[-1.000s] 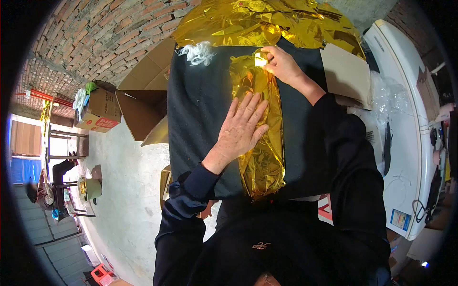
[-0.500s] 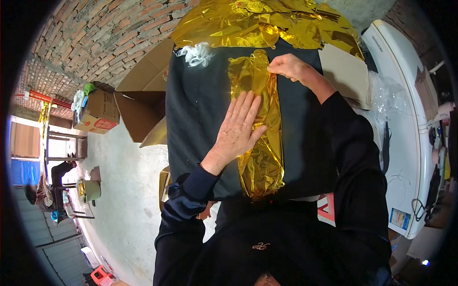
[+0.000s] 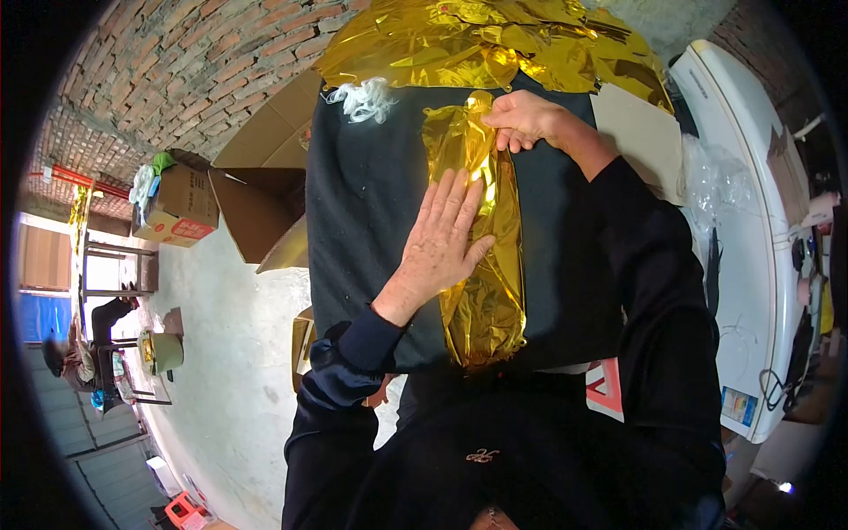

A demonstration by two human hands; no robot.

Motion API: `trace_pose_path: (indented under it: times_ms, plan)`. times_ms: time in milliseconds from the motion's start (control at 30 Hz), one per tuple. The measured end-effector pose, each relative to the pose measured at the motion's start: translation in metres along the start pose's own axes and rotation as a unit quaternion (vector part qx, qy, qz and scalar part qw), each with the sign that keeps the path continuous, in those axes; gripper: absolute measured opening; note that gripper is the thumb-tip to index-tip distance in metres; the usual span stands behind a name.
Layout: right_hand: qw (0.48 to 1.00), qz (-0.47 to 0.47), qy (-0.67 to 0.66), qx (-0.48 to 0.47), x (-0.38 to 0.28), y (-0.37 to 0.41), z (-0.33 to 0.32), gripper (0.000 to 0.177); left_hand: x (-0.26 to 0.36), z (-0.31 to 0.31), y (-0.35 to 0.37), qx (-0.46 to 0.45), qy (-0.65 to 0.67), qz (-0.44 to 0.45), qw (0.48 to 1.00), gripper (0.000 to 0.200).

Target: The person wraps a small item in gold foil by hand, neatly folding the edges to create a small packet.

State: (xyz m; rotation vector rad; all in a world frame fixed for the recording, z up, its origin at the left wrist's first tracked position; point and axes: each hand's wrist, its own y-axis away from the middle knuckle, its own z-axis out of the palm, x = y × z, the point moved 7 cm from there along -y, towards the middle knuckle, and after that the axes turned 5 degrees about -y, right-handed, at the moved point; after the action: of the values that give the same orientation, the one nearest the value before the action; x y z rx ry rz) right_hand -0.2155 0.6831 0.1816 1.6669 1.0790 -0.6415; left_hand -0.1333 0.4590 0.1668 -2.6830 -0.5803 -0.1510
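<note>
A long, flat gold foil piece point(image 3: 484, 305), which looks like an uninflated foil balloon, lies lengthwise on the black cloth point(image 3: 371, 221), partly folded over and creased. My left hand point(image 3: 439, 243) rests flat on its middle, fingers outstretched and thumb apart. At the foil's upper right edge is my right hand point(image 3: 527, 121), thumb and forefinger pinching the edge while the other fingers curl loosely. A heap of gold foil pieces point(image 3: 424, 44) covers the far end of the cloth. White string point(image 3: 364, 100) lies bunched at the far left corner.
Open cardboard boxes point(image 3: 256, 208) stand left of the table, and a printed carton point(image 3: 181, 208) sits farther off. To the right are a cardboard sheet point(image 3: 638, 137), clear plastic and a white appliance point(image 3: 751, 291). Another person point(image 3: 84, 353) sits at far left.
My right hand has shifted left and slightly inward over the foil, bringing its upper right edge with it. My left hand stays pressed flat in the same place.
</note>
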Motion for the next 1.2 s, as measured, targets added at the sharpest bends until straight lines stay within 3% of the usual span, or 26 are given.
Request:
trace_pose_path:
  times_ms: [467,567,867,1067,1200]
  plan:
    - [0.979,-0.175,-0.097,0.020,0.008,0.001,-0.002,0.023,0.001,-0.001,-0.001,-0.012,0.018,0.001,1.000,0.076]
    - [0.969,-0.238,-0.054,0.029,0.019,-0.011,-0.005,0.023,0.002,0.002,-0.001,-0.028,-0.010,0.008,1.000,0.071]
    - [0.946,-0.296,0.044,0.122,0.031,-0.016,-0.011,0.034,0.005,0.003,-0.002,-0.027,-0.030,0.022,0.999,0.062]
    - [0.941,-0.273,0.087,0.182,0.024,-0.003,-0.005,0.031,0.006,0.003,-0.002,-0.030,-0.032,0.027,0.999,0.060]
    - [0.923,-0.305,0.117,0.203,0.023,0.000,0.002,0.032,0.006,0.005,-0.002,-0.059,-0.042,0.023,0.997,0.061]
